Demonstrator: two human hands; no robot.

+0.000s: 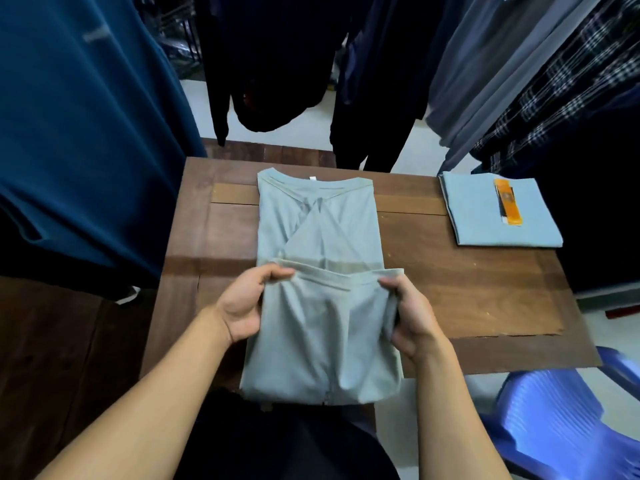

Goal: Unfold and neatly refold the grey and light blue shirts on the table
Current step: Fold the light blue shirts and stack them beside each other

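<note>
A pale grey shirt (318,237) lies lengthwise down the middle of the wooden table (467,289), collar at the far end, both sides folded inward. Its near half is lifted and doubled toward the collar. My left hand (249,306) pinches the left corner of the raised hem and my right hand (405,310) grips the right corner. A light blue shirt (485,216) sits folded into a square at the table's far right, with an orange tag (507,202) lying on top.
Dark garments hang close behind the table, a teal one (79,133) at the left and grey and plaid ones (554,81) at the right. A blue plastic chair (561,417) stands at the table's near right corner.
</note>
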